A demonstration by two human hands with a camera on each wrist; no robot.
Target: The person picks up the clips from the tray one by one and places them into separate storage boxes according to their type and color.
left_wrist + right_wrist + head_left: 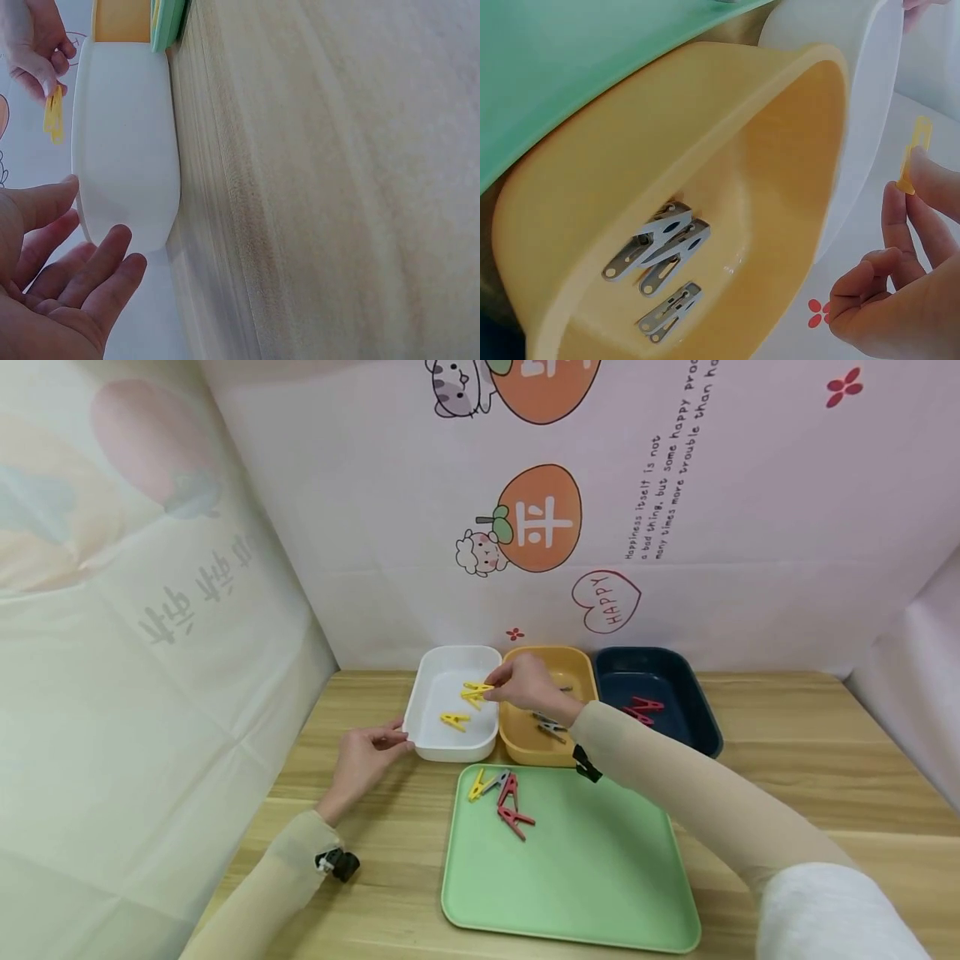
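Between thumb and fingertips my right hand (pixel 528 683) pinches a yellow clothespin (pixel 917 154), held over the right side of the white bin (pixel 442 746). Another yellow clothespin (pixel 454 721) lies inside that bin, and one more (pixel 472 701) appears just under the held one. My left hand (pixel 365 766) is at the bin's near left corner; in the left wrist view its thumb meets the rim and its loosely extended fingers lie by the outer wall. Near the far left corner of the green tray (pixel 577 868) are a yellow clothespin (pixel 477 785), a grey one (pixel 495 782) and two red ones (pixel 515 820).
An ochre bin (pixel 517 745) with several grey clothespins (pixel 660 247) stands right of the white one. Beyond it is a dark blue bin (pixel 693 693) holding red clothespins (pixel 641 710). All stand on a wooden table (pixel 787 735) against a printed cloth backdrop (pixel 390 527).
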